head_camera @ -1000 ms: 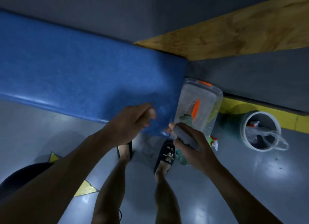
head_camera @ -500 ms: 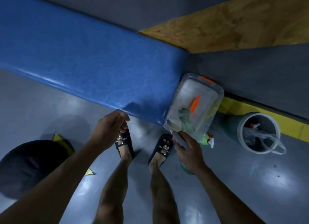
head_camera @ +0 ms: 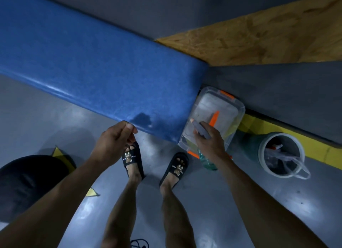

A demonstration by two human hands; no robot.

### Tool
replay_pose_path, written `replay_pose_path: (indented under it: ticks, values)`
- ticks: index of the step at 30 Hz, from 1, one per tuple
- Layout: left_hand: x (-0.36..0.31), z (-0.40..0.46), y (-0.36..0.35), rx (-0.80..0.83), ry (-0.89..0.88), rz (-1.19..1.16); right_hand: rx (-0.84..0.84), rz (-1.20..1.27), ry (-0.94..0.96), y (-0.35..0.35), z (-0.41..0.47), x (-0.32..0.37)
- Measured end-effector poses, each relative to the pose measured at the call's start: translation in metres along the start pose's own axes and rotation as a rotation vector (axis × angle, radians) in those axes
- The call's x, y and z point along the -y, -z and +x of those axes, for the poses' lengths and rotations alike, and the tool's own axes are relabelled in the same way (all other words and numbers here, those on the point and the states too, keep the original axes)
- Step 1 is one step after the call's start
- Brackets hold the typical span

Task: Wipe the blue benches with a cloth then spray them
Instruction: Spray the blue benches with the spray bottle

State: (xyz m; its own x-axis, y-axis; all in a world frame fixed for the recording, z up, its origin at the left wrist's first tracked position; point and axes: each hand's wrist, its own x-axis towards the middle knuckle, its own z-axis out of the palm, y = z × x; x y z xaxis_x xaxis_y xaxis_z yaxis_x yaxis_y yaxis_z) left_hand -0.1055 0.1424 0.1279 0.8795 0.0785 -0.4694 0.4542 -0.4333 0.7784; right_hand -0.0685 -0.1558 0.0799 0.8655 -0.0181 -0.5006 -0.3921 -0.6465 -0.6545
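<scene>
Right then, the blue bench (head_camera: 96, 66) ran slantwise across the upper left of the view, its near corner ending just beside a clear plastic tub (head_camera: 235, 107) with orange latches that stood on the grey floor (head_camera: 231, 201). A dark damp patch (head_camera: 141, 117) showed on the bench's front edge, close to that corner. No cloth could be picked out for certain; something pale lay in the tub, too blurred to name.

The right hand (head_camera: 208, 139) held the spray bottle (head_camera: 208, 161), fingers wrapped round its grey trigger head, the greenish body hanging below the wrist over the tub's near rim. That grip was clamped on the bottle. The left hand (head_camera: 112, 142) hung just off the bench's front edge, fingers loosely curled, thumb and fingertips near each other with nothing visible between them; so, a relaxed grip holding nothing.

Judging from this, the spraying step was in hand. To do it well, the nozzle wanted turning toward the bench top and away from the feet in black sandals (head_camera: 132, 160) below, with short pulls spread along the whole length rather than pooled at the corner where it was already wet.

Further out, a bucket (head_camera: 259, 148) with tubing stood to the right by a yellow floor stripe (head_camera: 314, 149), and a round black object (head_camera: 27, 181) sat at the lower left.
</scene>
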Motion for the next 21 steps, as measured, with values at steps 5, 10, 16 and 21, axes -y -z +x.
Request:
replay_pose_path:
  ticks: [5, 10, 16, 21]
  values:
    - [0.002, 0.002, 0.006, -0.002, 0.001, 0.006, -0.033, -0.025, -0.023, 0.013, 0.033, 0.019]
    - [0.004, 0.008, 0.011, -0.023, -0.002, 0.010, -0.140, 0.015, -0.048, 0.037, 0.085, 0.043]
    - [0.001, 0.009, 0.013, -0.050, -0.009, 0.010, -0.179, -0.066, -0.077, 0.056, 0.121, 0.066]
    - [0.003, 0.008, 0.016, -0.097, 0.000, 0.023, 0.037, -0.215, 0.039, 0.030, 0.080, 0.065]
